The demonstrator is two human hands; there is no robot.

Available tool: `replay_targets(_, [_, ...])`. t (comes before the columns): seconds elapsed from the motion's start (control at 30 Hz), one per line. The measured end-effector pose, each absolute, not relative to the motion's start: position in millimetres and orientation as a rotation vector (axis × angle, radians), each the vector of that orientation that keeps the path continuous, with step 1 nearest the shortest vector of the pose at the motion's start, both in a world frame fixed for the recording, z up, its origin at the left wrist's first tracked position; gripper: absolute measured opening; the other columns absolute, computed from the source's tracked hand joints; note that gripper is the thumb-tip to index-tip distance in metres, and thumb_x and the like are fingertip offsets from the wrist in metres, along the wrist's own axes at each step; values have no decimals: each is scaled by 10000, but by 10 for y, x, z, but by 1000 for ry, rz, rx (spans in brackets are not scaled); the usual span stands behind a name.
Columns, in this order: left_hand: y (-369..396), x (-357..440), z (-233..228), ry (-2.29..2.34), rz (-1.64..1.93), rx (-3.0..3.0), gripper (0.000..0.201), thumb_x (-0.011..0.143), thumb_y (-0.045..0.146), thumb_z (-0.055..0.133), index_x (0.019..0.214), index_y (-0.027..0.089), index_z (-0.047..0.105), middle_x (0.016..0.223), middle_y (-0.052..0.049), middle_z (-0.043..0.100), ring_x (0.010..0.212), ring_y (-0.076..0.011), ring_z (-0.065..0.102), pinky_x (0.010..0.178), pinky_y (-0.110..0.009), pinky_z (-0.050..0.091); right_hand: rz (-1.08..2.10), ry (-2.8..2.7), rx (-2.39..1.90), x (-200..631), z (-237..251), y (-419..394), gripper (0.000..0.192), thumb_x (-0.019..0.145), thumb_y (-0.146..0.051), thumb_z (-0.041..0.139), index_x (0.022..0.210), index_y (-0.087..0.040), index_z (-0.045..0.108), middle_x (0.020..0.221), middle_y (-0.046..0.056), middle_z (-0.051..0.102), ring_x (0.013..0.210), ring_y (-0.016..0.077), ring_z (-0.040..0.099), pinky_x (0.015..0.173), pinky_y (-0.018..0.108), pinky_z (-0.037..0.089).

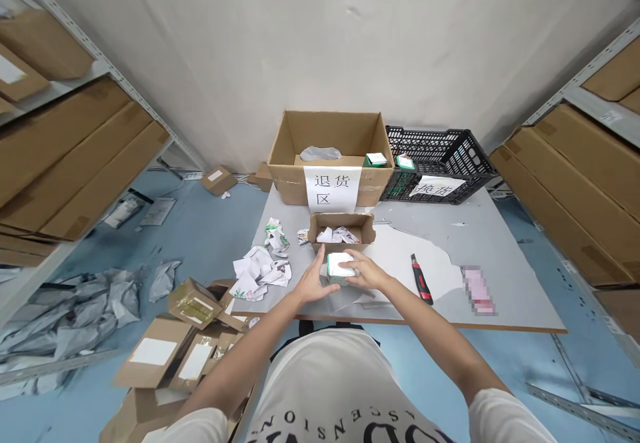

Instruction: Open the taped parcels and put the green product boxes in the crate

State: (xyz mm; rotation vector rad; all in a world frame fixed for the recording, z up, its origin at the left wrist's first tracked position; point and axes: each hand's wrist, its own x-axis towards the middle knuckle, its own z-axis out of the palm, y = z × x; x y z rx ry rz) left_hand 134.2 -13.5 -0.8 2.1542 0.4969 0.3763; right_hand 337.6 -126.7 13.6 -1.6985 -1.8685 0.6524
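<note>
In front of me, over the near edge of the table, is a small white-and-green box (339,264). My right hand (367,271) grips it from the right, its fingers reaching across the top. At the box's left side is my left hand (313,283), thumb and fingers spread apart; whether it touches the box I cannot tell. Just beyond stands a small open cardboard box (343,221) with paper pieces inside. A heap of torn, crumpled papers (260,273) lies to the left of my hands. To the right a red-and-black utility knife (421,279) rests on a white sheet (400,256).
A large open carton (287,183) with a paper sign stands at the back, beside a black plastic crate (465,163). A pink pixelated item (477,289) lies on the table's right. Cardboard boxes (155,349) crowd the floor at left; loaded shelves flank both sides.
</note>
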Motion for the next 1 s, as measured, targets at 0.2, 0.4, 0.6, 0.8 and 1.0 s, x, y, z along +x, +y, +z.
replay_targets(0.2, [12, 1559, 187, 399, 390, 2413, 1269, 626, 675, 658, 1468, 143, -128, 1541, -193, 5, 1413, -360, -3, 1129, -541, 78, 601, -1824, -1624, 3698, 694, -1468, 423, 752, -364, 695, 1155, -244, 654, 1367, 121, 453, 1211, 284, 501, 1014, 420, 403])
replay_targets(0.4, [26, 1772, 211, 475, 354, 2479, 1401, 496, 746, 681, 1470, 82, -78, 1523, -251, 45, 1403, -398, 21, 1118, -551, 57, 525, -1844, -1642, 4071, 1260, -1621, 435, 747, -399, 695, 1165, -288, 648, 1298, 93, 499, 1178, 278, 518, 984, 422, 434])
replay_targets(0.6, [-351, 1608, -116, 510, 338, 2449, 1221, 593, 680, 675, 1468, 73, 78, 1519, -249, 98, 1408, -377, 41, 1121, -542, 72, 538, -1855, -1618, 3905, 865, -1650, 412, 780, -382, 660, 1175, -268, 643, 1291, 103, 477, 1170, 263, 516, 977, 402, 443])
replay_targets(0.8, [-740, 1491, -586, 712, 344, 2023, 1269, 530, 496, 802, 1470, 129, 32, 1522, -245, 94, 1399, -362, 155, 1103, -520, 211, 610, -1879, -1623, 3765, 519, -1765, 445, 794, -379, 646, 1228, -292, 600, 1360, 94, 424, 1208, 271, 489, 1017, 428, 411])
replay_targets(1.0, [-763, 1555, -1042, 975, 134, 1333, 1256, 335, 227, 868, 1409, 123, 226, 1363, -255, 424, 1211, -358, 487, 997, -455, 370, 623, -1844, -1659, 3719, 257, -1801, 419, 803, -363, 628, 1215, -286, 603, 1349, 90, 408, 1203, 268, 487, 1005, 421, 422])
